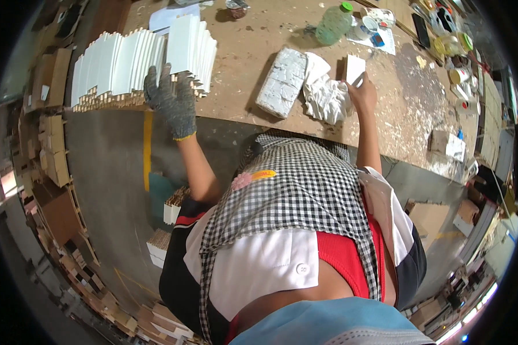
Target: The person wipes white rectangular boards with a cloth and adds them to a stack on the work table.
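Note:
My left hand (174, 99), in a grey knit glove, rests at the near ends of a row of white-faced wooden strips (121, 60). Its fingers are spread and pressed to the strips, not closed round one. A few strips (181, 46) stand out higher at the row's right end. My bare right hand (364, 95) pinches a small white flat piece (355, 68) between thumb and fingers, just above the table. Beside it lies a crumpled white cloth (326, 95). Left of the cloth is a paint-smeared white block (281, 82).
The paint-spotted table (236, 86) ends just in front of my apron. At the back stand a green-capped bottle (334, 24), a white cup (366, 27) and a dark phone (421, 30). A small box (448, 145) sits at the right edge. Cartons (54, 138) line the left.

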`<state>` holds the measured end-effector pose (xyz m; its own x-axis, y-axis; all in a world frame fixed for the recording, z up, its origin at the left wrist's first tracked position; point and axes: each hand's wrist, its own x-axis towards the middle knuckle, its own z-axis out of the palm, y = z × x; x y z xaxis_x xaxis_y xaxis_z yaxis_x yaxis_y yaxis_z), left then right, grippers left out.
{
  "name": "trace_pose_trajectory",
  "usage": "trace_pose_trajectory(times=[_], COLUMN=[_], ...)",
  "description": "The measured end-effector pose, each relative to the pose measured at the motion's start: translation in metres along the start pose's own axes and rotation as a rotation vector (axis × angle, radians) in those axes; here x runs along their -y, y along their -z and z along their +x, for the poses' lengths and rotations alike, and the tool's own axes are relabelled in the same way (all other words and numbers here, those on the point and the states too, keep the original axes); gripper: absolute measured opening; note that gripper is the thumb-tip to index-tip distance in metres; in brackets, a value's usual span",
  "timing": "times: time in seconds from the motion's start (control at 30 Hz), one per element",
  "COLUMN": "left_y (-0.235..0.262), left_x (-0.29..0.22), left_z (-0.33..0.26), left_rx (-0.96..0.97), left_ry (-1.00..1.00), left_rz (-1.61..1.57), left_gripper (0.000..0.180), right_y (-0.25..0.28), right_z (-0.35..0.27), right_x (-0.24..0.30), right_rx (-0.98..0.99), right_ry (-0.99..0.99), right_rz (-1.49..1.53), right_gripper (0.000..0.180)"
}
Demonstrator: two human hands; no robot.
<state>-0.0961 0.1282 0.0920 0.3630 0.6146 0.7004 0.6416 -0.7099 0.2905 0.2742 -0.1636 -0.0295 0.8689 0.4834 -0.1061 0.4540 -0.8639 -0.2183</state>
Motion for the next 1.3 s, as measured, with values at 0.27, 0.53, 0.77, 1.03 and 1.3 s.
trace_pose_trajectory(times=[0.27, 0.53, 0.77, 1.03, 1.3], left_y=[-0.006, -0.075, -0.112, -0.121, -0.143], left_x=[-0.070, -0.109, -0.148, -0.140, -0.138], left_z=[-0.045, -0.101, -0.115, -0.121, -0.150], left_rx=[0.211, 0.455, 0.581, 0.629, 0.499], left_ry=[0.033, 0.049, -0.014, -0.121, 0.882], left_rz=[-0.179, -0.523, -0.465, -0.396, -1.341], left_gripper=[0.026, 0.031, 0.066, 0.051, 0.076], right_y=[0.089, 0.027, -0.027, -0.059, 0.032], right_z=[-0.007, -0.027, -0.024, -0.027, -0.055], right_x=[0.055, 0.149, 0.047, 0.026, 0.126], right_rx=[0.143, 0.239, 0.059, 0.140, 0.004], right_ry=[-0.016, 0.280, 0.495, 0.622, 0.751], right_rz=[0.278, 0.128, -0.048, 0.149, 0.445], right_gripper=[0.086, 0.076, 0.062, 0.042, 0.041])
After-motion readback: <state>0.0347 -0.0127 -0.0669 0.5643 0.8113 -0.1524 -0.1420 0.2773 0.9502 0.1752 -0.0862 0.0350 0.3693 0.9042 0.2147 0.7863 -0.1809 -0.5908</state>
